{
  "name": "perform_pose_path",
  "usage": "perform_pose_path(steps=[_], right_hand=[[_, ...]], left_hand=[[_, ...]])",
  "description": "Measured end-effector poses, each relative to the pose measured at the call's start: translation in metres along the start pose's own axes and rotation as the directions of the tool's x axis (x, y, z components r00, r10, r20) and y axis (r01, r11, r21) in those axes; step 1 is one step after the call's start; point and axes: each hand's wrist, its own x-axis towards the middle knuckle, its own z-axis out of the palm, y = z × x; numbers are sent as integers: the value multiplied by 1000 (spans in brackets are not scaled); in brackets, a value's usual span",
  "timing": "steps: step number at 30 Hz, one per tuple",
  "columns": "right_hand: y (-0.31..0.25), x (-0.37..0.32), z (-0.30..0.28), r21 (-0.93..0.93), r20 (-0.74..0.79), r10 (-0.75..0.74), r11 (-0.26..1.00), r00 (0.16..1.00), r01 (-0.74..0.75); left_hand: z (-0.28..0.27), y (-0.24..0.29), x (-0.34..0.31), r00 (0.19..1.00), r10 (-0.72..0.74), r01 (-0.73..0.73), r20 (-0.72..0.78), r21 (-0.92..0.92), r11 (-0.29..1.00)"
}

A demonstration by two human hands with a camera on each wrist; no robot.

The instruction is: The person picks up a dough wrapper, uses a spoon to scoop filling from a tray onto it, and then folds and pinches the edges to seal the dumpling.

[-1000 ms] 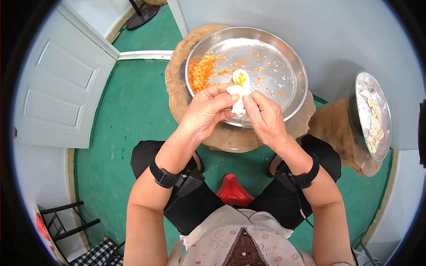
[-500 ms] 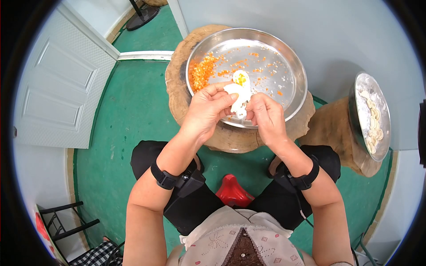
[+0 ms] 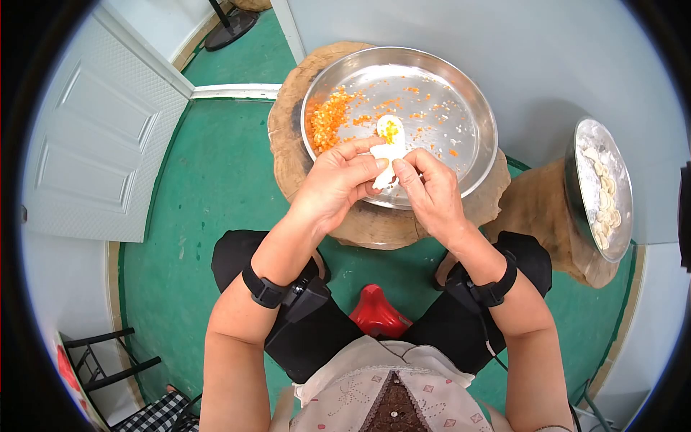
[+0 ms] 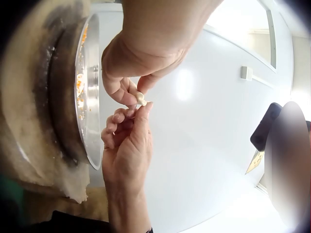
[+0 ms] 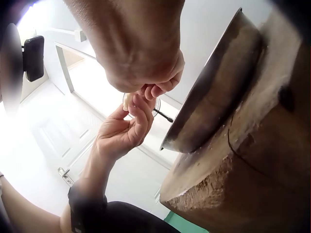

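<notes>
Both hands meet over the near side of a wide steel pan (image 3: 471, 155). Between them is a white dumpling wrapper (image 3: 389, 152), its edge pinched by the thumb and fingers of the left hand (image 3: 332, 180). The right hand (image 3: 436, 196) pinches the wrapper from the other side, thumb close to the left thumb. In the left wrist view the folded dough (image 4: 140, 98) shows between the fingertips. Just beyond the hands a white spoon (image 3: 390, 127) with orange-yellow bits in its bowl lies in the pan. Chopped orange and pale filling (image 3: 328, 119) is heaped at the pan's left.
The pan stands on a wooden stump (image 3: 288, 155). On a second stump (image 3: 536, 205) to the right, a tilted metal bowl (image 3: 625, 165) holds several shaped dumplings (image 3: 606, 193). A grey wall (image 3: 561, 57) rises behind. A red stool (image 3: 376, 311) shows between the knees.
Half a second ago the right hand was apart from the left thumb, at the wrapper's lower right. It has returned to pinch beside the left thumb, and the wrapper looks more folded together.
</notes>
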Motion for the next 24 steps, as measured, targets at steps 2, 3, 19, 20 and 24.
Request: perform_pose_path(steps=[2,3,19,20,24], right_hand=[[-2,0,-1,-37,2,-7,999,1000,7],[-1,0,-1,-36,3,-4,999,1000,5],[1,-4,5,92,19,132,987,991,-133],[-1,-5,5,164,60,189,967,980,-196],[3,-6,2,143,23,170,975,985,-172]], left_hand=[[3,1,-1,1000,6,-6,-7,27,1000],[5,1,-2,1000,9,-8,-10,40,999],[6,-5,-1,977,189,-178,-95,111,978],[5,-3,-1,982,161,-154,-94,75,985],[3,-1,0,990,92,-93,-103,-10,996]])
